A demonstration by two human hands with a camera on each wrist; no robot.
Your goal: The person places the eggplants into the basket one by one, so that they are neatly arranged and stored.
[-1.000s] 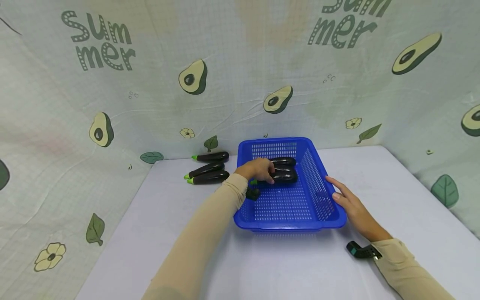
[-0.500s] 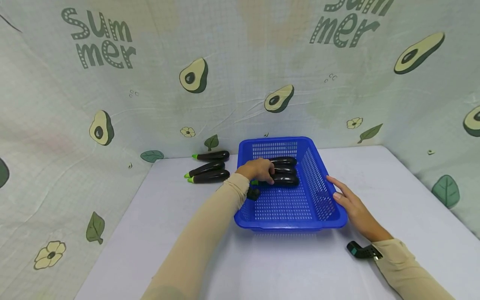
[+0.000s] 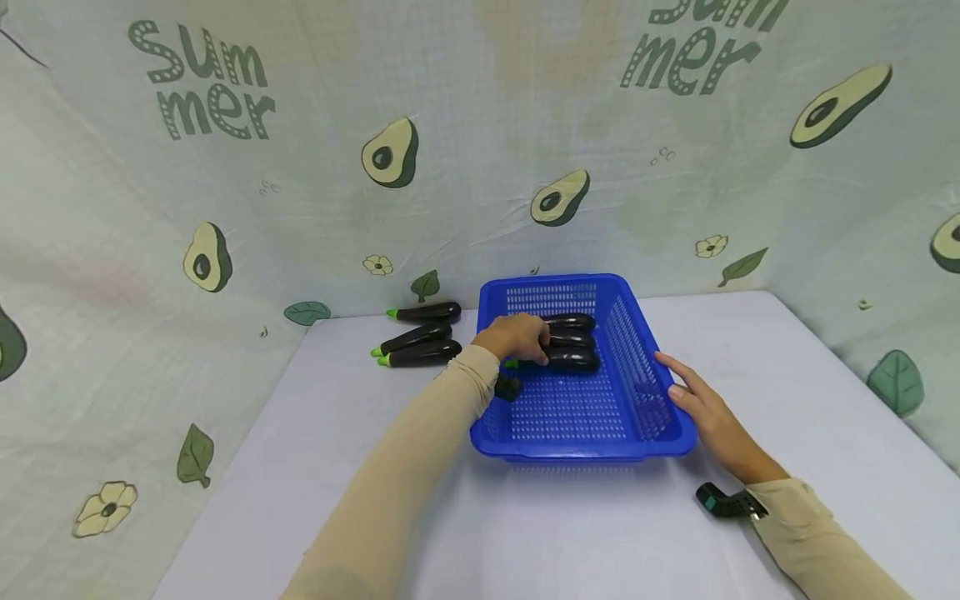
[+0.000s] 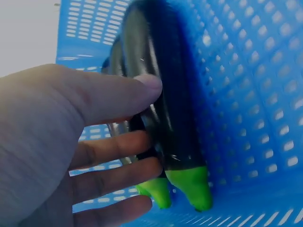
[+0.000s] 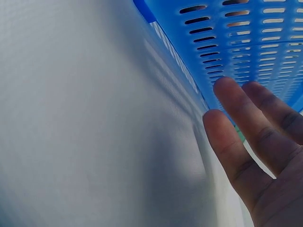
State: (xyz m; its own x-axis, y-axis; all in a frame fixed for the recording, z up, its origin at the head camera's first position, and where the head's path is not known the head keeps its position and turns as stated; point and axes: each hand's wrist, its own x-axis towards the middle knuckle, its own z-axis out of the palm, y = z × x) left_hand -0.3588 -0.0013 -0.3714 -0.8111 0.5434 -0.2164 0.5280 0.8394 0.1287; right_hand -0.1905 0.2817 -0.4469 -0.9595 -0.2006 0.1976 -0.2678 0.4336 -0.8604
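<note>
Three dark eggplants lie side by side in a blue plastic basket [image 3: 570, 417], the nearest eggplant [image 3: 573, 360] with its green stem end to the left. My left hand [image 3: 517, 337] reaches over the basket's left side. In the left wrist view its thumb touches the nearest eggplant [image 4: 173, 113], while the other visible fingers extend loosely beside it; the index finger is mostly hidden behind the thumb. My right hand [image 3: 708, 417] rests against the basket's right side, with fairly straight fingers [image 5: 236, 101] by the outer wall [image 5: 255, 42].
Left of the basket, three more eggplants lie on the white table: a back eggplant [image 3: 427, 312], a middle eggplant [image 3: 414, 337] and a front eggplant [image 3: 422, 353]. A cloth printed with avocados [image 3: 390, 152] hangs behind the table. A black wrist device [image 3: 726, 502] sits on the right wrist.
The nearest eggplant in the basket has shifted slightly toward the front and right, apart from the one behind it. Both hands have stayed almost in place.
</note>
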